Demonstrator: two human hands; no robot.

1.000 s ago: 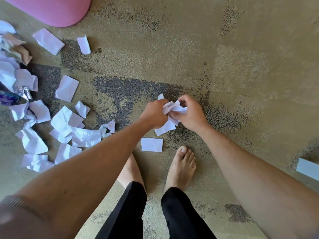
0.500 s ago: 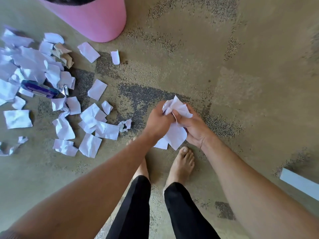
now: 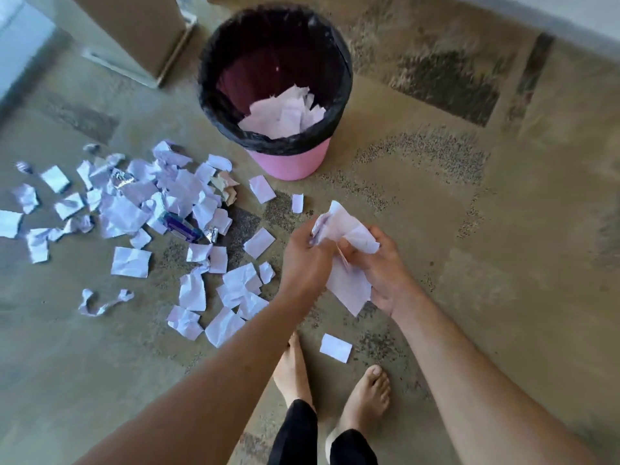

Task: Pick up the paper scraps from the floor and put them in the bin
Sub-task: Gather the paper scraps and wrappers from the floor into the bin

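My left hand [image 3: 303,260] and my right hand [image 3: 379,266] are both closed on a bunch of white paper scraps [image 3: 345,253], held together at waist height above the floor. A pink bin [image 3: 292,159] with a black liner stands beyond my hands; several scraps lie inside it. Many white scraps [image 3: 174,209] are strewn over the floor to the left of the bin. One small scrap [image 3: 335,348] lies just in front of my bare feet, and another [image 3: 297,203] lies between my hands and the bin.
A purple wrapper [image 3: 183,227] and bits of foil lie among the scraps on the left. A brown cardboard box [image 3: 134,25] stands behind the bin at the upper left. The floor is speckled beige concrete.
The view has tilted up, so the whole bin and box now show. My hands have stayed together on the bunch of scraps and risen nearer the bin. One scrap lies by my feet.
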